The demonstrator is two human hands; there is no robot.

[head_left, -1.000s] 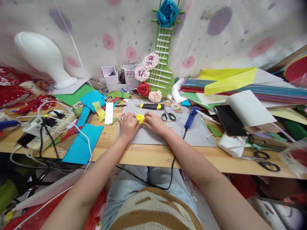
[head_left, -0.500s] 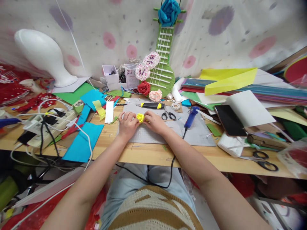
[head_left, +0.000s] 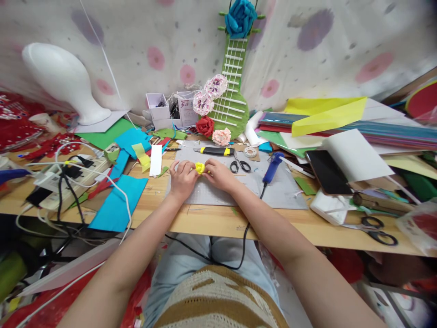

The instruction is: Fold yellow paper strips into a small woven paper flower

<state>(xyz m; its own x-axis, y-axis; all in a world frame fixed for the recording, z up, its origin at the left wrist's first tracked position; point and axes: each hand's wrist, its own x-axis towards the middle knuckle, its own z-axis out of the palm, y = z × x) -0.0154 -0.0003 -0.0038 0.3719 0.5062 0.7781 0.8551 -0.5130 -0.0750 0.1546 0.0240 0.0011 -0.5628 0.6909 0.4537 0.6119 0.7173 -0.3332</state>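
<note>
Both of my hands meet over a grey cutting mat (head_left: pixel 280 191) on the wooden table. Between them sits a small yellow paper flower (head_left: pixel 200 168). My left hand (head_left: pixel 181 177) pinches its left side with curled fingers. My right hand (head_left: pixel 219 174) pinches its right side, fingers closed on it. Much of the flower is covered by my fingers.
A yellow-black utility knife (head_left: pixel 214 151), small scissors (head_left: pixel 240 166) and a blue glue gun (head_left: pixel 271 168) lie just beyond my hands. Behind stands a green paper guitar (head_left: pixel 231 91) with paper roses. Blue paper scraps (head_left: pixel 118 200) and a power strip (head_left: pixel 64 182) lie left; a phone (head_left: pixel 327 171), coloured sheets and larger scissors (head_left: pixel 377 228) right.
Almost nothing has moved. My fingers have closed a little tighter round the yellow flower, so less of it shows.
</note>
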